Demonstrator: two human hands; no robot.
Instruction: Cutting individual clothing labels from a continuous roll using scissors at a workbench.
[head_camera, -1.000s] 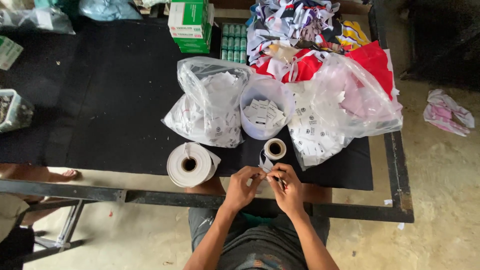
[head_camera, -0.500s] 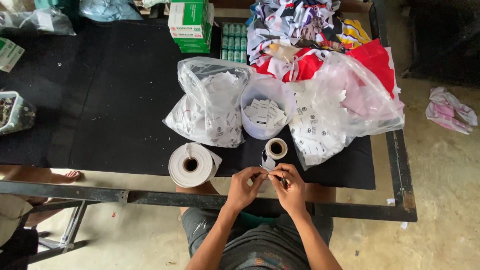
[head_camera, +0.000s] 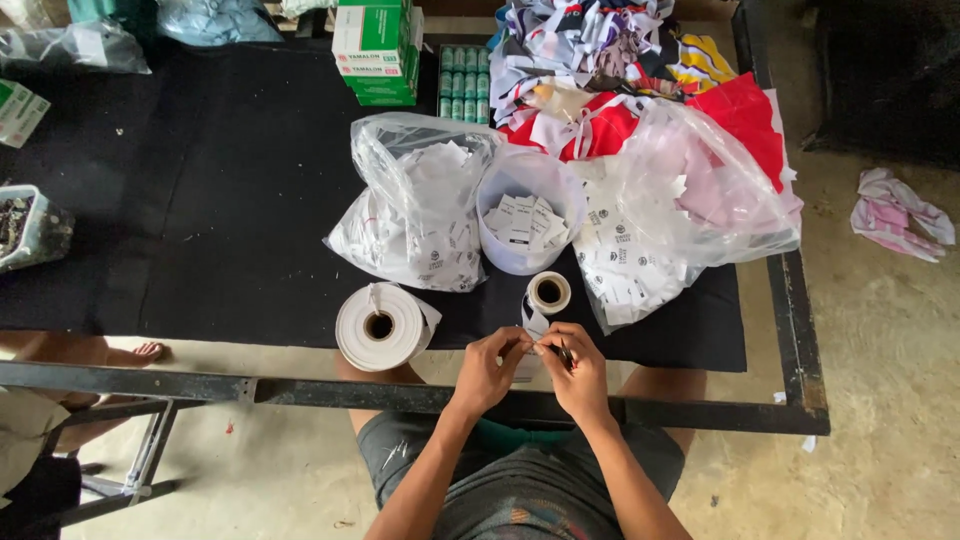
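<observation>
Pinching a white label strip (head_camera: 532, 335) between left hand (head_camera: 490, 365) and right hand (head_camera: 577, 368), both clenched on it, strip fed from small roll (head_camera: 548, 293) beside label-filled tub (head_camera: 527, 215).

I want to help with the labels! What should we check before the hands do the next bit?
1. Both hands on the strip: left hand and right hand pinch the white label strip: ok.
2. Strip runs to the small roll: ok.
3. Tub open for labels: ok.
4. Big white roll lies apart from the hands: ok.
5. Tool in the right hand: cannot tell.
</observation>
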